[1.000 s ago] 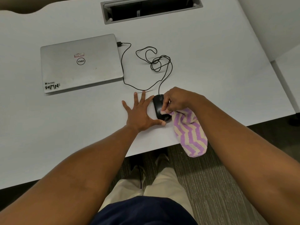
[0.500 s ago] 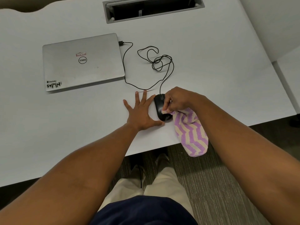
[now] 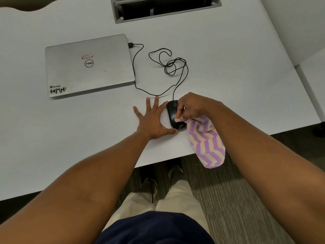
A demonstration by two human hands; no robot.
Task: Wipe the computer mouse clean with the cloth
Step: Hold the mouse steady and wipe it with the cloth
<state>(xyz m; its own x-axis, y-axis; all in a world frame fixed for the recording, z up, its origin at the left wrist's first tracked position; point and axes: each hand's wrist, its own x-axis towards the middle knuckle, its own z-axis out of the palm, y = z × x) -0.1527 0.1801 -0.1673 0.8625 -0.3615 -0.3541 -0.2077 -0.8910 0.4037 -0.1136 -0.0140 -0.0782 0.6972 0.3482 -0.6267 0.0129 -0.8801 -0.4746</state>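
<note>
Left hand (image 3: 152,120) flat beside mouse (image 3: 173,114) blocks its left; cable tangle (image 3: 171,66) behind; bare table (image 3: 237,76) right, open.

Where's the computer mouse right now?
In the head view, the black mouse sits near the desk's front edge, between the flat left hand and the right hand pressing the striped cloth onto it.

A person's right hand (image 3: 192,107) presses a purple-and-cream zigzag cloth (image 3: 206,141) against a black wired mouse (image 3: 172,113) on a white desk (image 3: 228,67). The left hand (image 3: 152,120) lies flat, fingers spread, thumb touching the mouse's near end. The cable (image 3: 168,66) loops to a closed silver Dell laptop (image 3: 88,65).
</note>
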